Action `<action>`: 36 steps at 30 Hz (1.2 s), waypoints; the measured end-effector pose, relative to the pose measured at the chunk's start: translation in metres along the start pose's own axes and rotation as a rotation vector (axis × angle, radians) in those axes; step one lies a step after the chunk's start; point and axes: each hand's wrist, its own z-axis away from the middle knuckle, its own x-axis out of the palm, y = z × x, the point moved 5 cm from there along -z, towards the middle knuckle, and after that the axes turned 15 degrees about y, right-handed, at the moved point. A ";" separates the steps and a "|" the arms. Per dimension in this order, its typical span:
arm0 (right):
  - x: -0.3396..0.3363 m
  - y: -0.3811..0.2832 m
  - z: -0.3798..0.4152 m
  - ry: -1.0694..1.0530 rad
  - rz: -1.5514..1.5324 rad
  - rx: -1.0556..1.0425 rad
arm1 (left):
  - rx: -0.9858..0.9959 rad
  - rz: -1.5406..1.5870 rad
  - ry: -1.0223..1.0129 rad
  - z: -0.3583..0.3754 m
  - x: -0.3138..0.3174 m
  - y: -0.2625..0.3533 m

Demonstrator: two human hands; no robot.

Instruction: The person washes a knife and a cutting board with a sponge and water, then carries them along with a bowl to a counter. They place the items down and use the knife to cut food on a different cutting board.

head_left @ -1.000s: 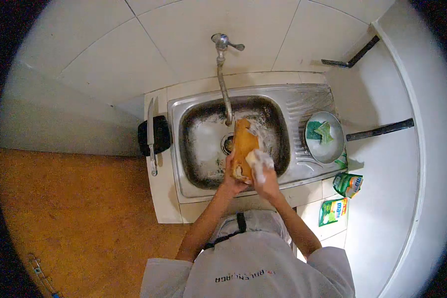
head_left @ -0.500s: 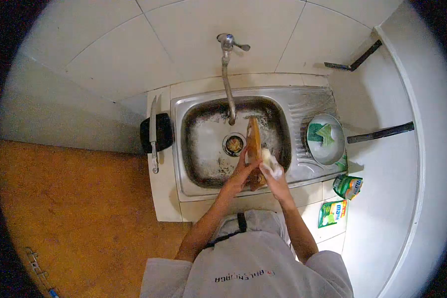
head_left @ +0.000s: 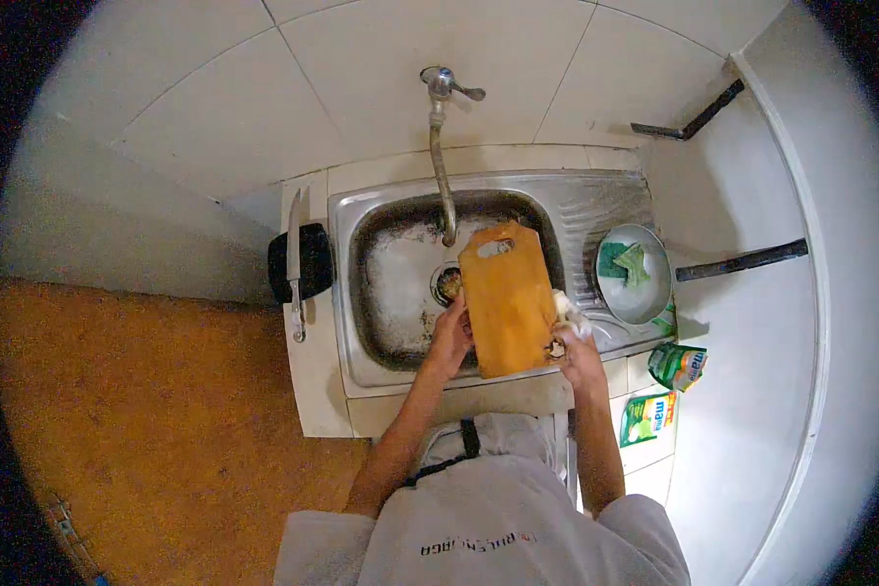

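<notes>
A wooden cutting board [head_left: 510, 308] with a handle slot at its far end lies face up over the sink [head_left: 386, 322]. My left hand [head_left: 450, 339] grips its left edge. At the board's lower right edge, my right hand [head_left: 581, 356] holds it together with a soapy, whitish sponge [head_left: 567, 314]. Suds show around the fingers of that hand. The drain [head_left: 448, 282] is partly visible left of the board, under the hose of the faucet [head_left: 442, 176].
Left of the sink, a large knife [head_left: 296, 259] rests across a black item [head_left: 314, 260]. On the drainboard sits a bowl [head_left: 639, 298] with green scrubbers. Two green packets [head_left: 676, 367] [head_left: 647, 419] lie at the right. Black brackets [head_left: 742, 261] stick out from the right wall.
The board has turned from edge-on to its broad face showing. My hands have moved apart to its two sides, the right one with the sponge.
</notes>
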 end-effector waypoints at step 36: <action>0.053 0.009 0.004 -0.032 0.010 -0.150 | -0.253 0.412 -0.304 0.019 0.034 -0.022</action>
